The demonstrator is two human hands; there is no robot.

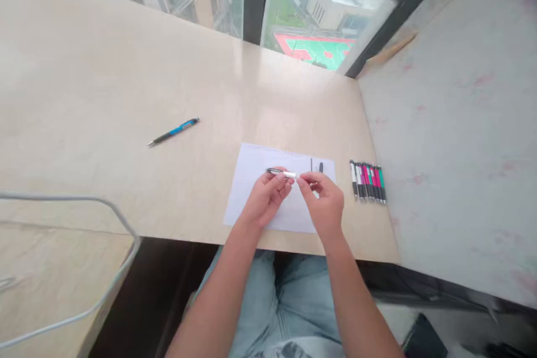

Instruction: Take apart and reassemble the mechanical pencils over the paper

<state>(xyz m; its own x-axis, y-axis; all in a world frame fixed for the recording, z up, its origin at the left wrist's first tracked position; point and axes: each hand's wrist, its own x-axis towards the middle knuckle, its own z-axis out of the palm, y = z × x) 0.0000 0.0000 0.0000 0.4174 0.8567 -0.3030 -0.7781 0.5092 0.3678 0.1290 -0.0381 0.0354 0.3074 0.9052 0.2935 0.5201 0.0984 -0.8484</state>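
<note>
Above a white sheet of paper (pixel 247 190), my left hand (pixel 267 197) grips a white pen barrel (pixel 289 174) with a black clip end pointing left. My right hand (pixel 322 200) pinches at the barrel's right end, thumb and forefinger together; any small part between those fingertips is too small to name. On the paper, just beyond my right hand, lie a thin dark refill-like stick (pixel 311 164) and a short black grip-like piece (pixel 321 167).
To the right, several pens (pixel 368 182) with white, pink and green barrels lie in a row near the wall. A blue and black pen (pixel 176 130) rests further back on the left. A grey cable (pixel 121 218) loops at the left, and windows (pixel 327 17) border the far edge.
</note>
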